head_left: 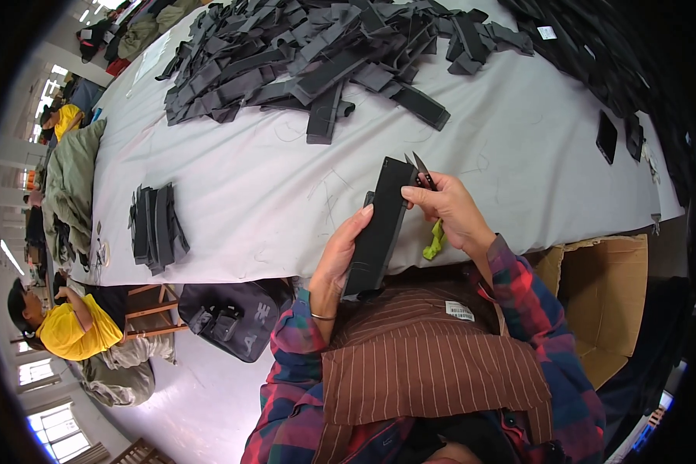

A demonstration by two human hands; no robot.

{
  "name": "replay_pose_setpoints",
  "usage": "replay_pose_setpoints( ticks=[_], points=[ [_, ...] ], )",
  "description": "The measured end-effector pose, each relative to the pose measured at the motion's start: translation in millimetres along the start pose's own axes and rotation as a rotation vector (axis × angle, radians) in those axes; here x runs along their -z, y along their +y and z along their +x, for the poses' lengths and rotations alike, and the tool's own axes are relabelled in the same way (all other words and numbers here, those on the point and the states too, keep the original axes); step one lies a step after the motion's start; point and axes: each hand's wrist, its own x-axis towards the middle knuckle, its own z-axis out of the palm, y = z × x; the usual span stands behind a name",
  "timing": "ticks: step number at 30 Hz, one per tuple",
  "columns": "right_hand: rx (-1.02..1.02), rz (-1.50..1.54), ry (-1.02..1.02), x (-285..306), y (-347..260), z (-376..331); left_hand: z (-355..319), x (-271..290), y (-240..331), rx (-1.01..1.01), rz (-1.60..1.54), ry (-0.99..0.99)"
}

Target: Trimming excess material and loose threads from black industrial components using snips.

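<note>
A flat black fabric strip (pixel 379 228) is held up over the near table edge, slanting away from me. My left hand (pixel 340 251) grips it along its lower left side, thumb on top. With thumb and fingers closed, my right hand (pixel 448 209) pinches the strip's upper right edge and also holds small dark thread snips (pixel 421 168), whose two pointed blades stand apart and face away. A yellow-green piece of cloth (pixel 435 241) dangles below that hand; how it is attached is hidden.
A large heap of dark fabric strips (pixel 286 66) covers the far table. At left lies a neat stack of strips (pixel 156 228); at right, a phone (pixel 607 138). An open cardboard box (pixel 607 301) stands right of me, a black chair (pixel 232 321) left. Two people in yellow are farther left.
</note>
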Motion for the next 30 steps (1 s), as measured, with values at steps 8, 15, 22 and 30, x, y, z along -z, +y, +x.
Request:
replay_pose_setpoints(
  ticks=[8, 15, 22, 30],
  points=[
    [0.155, -0.108, 0.139, 10, -11, 18, -17, -21, 0, -0.029, 0.075, -0.127],
    [0.805, -0.917, 0.425, -8, -7, 0, -25, -17, -8, -0.161, 0.146, -0.136],
    [0.829, -1.033, 0.139, -15, 5, -15, -25, -18, -6, -0.188, 0.121, -0.141],
    [0.658, -0.813, 0.077, -18, 5, -23, -25, -20, -4, -0.222, 0.108, -0.082]
  ],
)
